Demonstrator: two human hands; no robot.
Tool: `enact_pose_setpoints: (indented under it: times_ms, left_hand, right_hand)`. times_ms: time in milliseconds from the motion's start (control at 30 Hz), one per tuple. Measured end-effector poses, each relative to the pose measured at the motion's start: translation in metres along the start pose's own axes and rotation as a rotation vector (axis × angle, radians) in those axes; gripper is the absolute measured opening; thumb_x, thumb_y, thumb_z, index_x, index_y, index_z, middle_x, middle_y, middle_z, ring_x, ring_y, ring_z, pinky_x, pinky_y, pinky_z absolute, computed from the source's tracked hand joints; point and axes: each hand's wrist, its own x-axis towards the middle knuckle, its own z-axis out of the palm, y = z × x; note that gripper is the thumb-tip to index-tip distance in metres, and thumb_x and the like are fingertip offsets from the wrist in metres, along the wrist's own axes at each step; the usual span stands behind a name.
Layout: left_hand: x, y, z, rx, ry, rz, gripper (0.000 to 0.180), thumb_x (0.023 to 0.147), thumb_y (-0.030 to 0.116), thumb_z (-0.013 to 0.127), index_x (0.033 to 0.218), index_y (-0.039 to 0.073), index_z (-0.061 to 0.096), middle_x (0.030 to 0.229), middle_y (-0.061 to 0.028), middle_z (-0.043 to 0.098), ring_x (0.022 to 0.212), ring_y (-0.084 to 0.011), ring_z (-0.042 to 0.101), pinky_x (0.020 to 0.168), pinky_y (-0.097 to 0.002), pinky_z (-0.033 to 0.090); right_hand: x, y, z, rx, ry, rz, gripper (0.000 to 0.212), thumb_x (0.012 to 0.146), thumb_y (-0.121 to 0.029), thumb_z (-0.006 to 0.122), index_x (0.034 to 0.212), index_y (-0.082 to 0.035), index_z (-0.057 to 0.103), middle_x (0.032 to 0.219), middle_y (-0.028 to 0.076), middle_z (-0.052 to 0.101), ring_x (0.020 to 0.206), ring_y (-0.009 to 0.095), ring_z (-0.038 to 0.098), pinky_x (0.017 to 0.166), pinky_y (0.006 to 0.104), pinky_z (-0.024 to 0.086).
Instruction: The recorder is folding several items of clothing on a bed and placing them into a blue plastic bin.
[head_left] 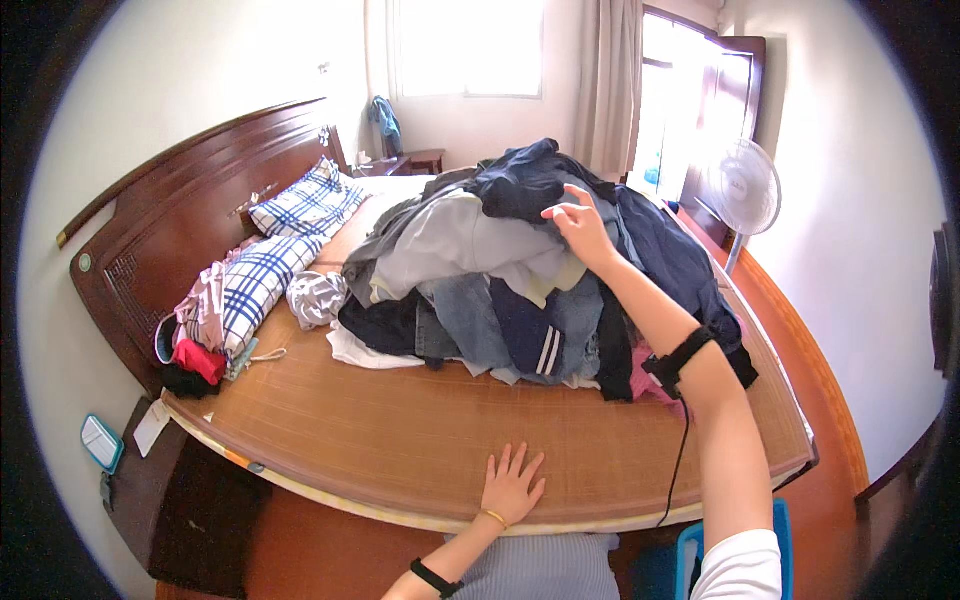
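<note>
A big heap of clothes lies on a bed covered with a brown mat (400, 425). My right hand (585, 232) reaches over the heap, index finger extended and the others partly bent, with nothing seen in its grasp. Just beside it are a dark navy garment (525, 182) on top and a light grey garment (450, 240) spread across the front. Lower down show blue denim (462, 320) and a navy piece with white stripes (525, 335). Near the bed's front edge my left hand (512, 488) rests flat on the mat, fingers spread.
Plaid pillows (268, 282) and a red cloth (200, 360) lie by the wooden headboard (170, 220). A standing fan (742, 188) is beyond the bed's right side. Below my right arm stands a blue bin (783, 550); a dark bedside cabinet (190, 510) is at left.
</note>
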Motion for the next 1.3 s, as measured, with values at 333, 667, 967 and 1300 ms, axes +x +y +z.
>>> enact_pose_setpoints:
  times_ms: [333, 667, 967, 1300]
  left_hand:
    - [-0.007, 0.007, 0.003, -0.087, -0.001, -0.031, 0.049, 0.092, 0.041, 0.045, 0.137, 0.019, 0.048, 0.146, -0.0102, 0.038, 0.138, -0.0328, 0.028, 0.112, -0.0538, 0.02]
    - [0.016, -0.024, 0.0, -1.867, 0.167, -0.59, 0.068, 0.096, 0.049, 0.046, 0.149, 0.011, 0.024, 0.149, -0.0149, 0.032, 0.129, -0.0281, 0.043, 0.105, -0.0427, 0.037]
    - [0.008, 0.048, -0.004, -0.94, -0.06, -0.226, 0.084, 0.081, 0.044, 0.072, 0.144, 0.005, 0.032, 0.13, -0.0188, 0.047, 0.113, -0.0308, 0.052, 0.09, -0.0398, 0.047]
    - [-0.023, 0.057, -0.025, -0.588, 0.081, -0.072, 0.041, 0.078, 0.025, 0.063, 0.098, -0.01, 0.052, 0.09, -0.0284, 0.063, 0.09, -0.0412, 0.063, 0.078, -0.0474, 0.049]
  right_hand:
    - [-0.049, 0.008, 0.043, -0.005, -0.218, 0.095, 0.029, 0.088, -0.022, 0.054, 0.075, -0.005, 0.072, 0.082, 0.019, 0.059, 0.082, 0.035, 0.06, 0.078, 0.0382, 0.045]
    - [-0.364, -0.015, -0.023, 0.591, -0.219, 0.827, 0.043, 0.097, -0.033, 0.047, 0.063, -0.008, 0.047, 0.06, 0.001, 0.051, 0.055, 0.01, 0.053, 0.054, 0.0259, 0.043]
    - [-0.47, -0.096, -0.057, 0.343, -0.895, 0.621, 0.037, 0.094, -0.027, 0.053, 0.072, 0.001, 0.063, 0.064, 0.005, 0.062, 0.06, 0.012, 0.058, 0.059, 0.0306, 0.047]
    - [-0.438, -0.02, -0.055, 0.173, 0.028, 0.665, 0.039, 0.091, -0.013, 0.06, 0.125, 0.001, 0.05, 0.117, 0.012, 0.059, 0.092, 0.016, 0.062, 0.081, 0.0305, 0.05]
